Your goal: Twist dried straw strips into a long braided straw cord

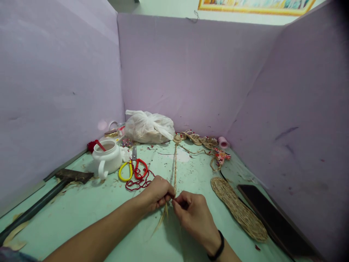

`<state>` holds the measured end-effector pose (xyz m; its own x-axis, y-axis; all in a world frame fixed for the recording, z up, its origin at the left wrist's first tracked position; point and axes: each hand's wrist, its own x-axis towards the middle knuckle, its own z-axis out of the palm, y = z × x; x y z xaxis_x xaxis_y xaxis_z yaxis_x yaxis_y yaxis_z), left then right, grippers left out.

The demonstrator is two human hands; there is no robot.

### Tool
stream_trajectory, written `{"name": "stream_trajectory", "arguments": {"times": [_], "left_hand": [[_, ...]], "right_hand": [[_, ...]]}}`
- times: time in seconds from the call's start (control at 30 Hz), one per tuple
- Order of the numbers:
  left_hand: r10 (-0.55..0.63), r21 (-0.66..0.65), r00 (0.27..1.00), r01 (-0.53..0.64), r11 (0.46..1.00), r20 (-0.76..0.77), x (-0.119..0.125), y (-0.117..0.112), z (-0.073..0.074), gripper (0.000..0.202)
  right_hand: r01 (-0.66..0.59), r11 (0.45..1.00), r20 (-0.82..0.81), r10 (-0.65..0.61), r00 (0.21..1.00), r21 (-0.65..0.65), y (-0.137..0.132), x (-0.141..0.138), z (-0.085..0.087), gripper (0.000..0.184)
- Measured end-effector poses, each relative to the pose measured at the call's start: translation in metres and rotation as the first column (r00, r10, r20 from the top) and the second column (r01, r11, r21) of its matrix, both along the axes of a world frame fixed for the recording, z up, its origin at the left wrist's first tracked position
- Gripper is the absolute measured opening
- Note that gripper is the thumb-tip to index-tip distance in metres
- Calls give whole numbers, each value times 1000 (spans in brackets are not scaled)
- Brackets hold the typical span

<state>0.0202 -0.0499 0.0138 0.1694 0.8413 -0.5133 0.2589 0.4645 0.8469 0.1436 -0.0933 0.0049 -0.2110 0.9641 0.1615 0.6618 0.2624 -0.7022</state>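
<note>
A braided straw cord (175,165) runs from the back of the table straight toward me. Its near end is pinched in my left hand (160,191), whose fingers are closed. Loose straw strands (163,215) hang out below that hand. Right beside it, my right hand (192,211) is closed in a pinch at the same end of the cord, thumb and forefinger almost touching the left fingertips. Exactly which strand the right fingers grip is hidden. To the right lies a woven straw sole (238,207).
Scissors (133,169) with yellow and red handles lie on red yarn (136,185). Left are a white teapot (107,158) and a hammer-like tool (73,176). A white plastic bag (149,127), straw pieces (196,138) and a pink roll (223,142) sit behind; a dark flat slab (272,218) lies right.
</note>
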Motion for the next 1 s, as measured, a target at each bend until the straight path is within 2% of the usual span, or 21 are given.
{"name": "stream_trajectory", "arguments": {"times": [0.2, 0.3, 0.37, 0.43, 0.47, 0.53, 0.57, 0.6, 0.63, 0.7, 0.8, 0.9, 1.0], "left_hand": [[-66, 118, 995, 57, 991, 72, 0, -1, 1, 13], [-90, 114, 993, 81, 990, 78, -1, 0, 4, 11], [-95, 111, 992, 85, 990, 88, -3, 2, 5, 9], [-108, 112, 988, 95, 989, 111, -4, 3, 4, 8], [-114, 111, 986, 100, 989, 124, -4, 3, 4, 8], [-107, 101, 984, 93, 991, 140, -4, 4, 3, 7], [-104, 98, 984, 91, 991, 143, -4, 4, 3, 7], [-107, 101, 984, 93, 990, 139, -4, 4, 3, 8], [-121, 111, 984, 107, 988, 129, -4, 4, 2, 9], [-167, 141, 982, 154, 978, 87, -5, 4, 1, 10], [-240, 177, 971, 236, 956, 4, -8, 6, -2, 6], [-288, 231, 953, 304, 924, -97, -10, 8, -5, 8], [-299, 264, 912, 373, 889, -280, -11, 8, -3, 10]], "right_hand": [[-85, 995, 11, 85, 996, 43, 1, 3, -1, 20], [-87, 995, -63, 84, 995, -52, 6, 8, 0, 21], [-18, 992, -183, -5, 983, -124, 12, 12, 1, 29], [28, 968, -414, -133, 901, -251, 17, 14, 4, 35], [-13, 939, -545, -188, 817, -344, 19, 14, 5, 34], [-238, 827, -731, -268, 628, -509, 21, 13, 8, 30], [-355, 757, -772, -294, 564, -548, 21, 12, 9, 30], [-430, 701, -786, -308, 536, -569, 21, 11, 10, 30], [-457, 671, -782, -312, 540, -584, 21, 10, 9, 28], [-402, 679, -737, -312, 600, -614, 23, 10, 6, 23], [-233, 765, -640, -285, 714, -601, 27, 10, -3, 21], [-122, 849, -555, -220, 802, -513, 32, 10, -11, 20], [-68, 882, -488, -193, 851, -467, 34, 10, -15, 19]]}}
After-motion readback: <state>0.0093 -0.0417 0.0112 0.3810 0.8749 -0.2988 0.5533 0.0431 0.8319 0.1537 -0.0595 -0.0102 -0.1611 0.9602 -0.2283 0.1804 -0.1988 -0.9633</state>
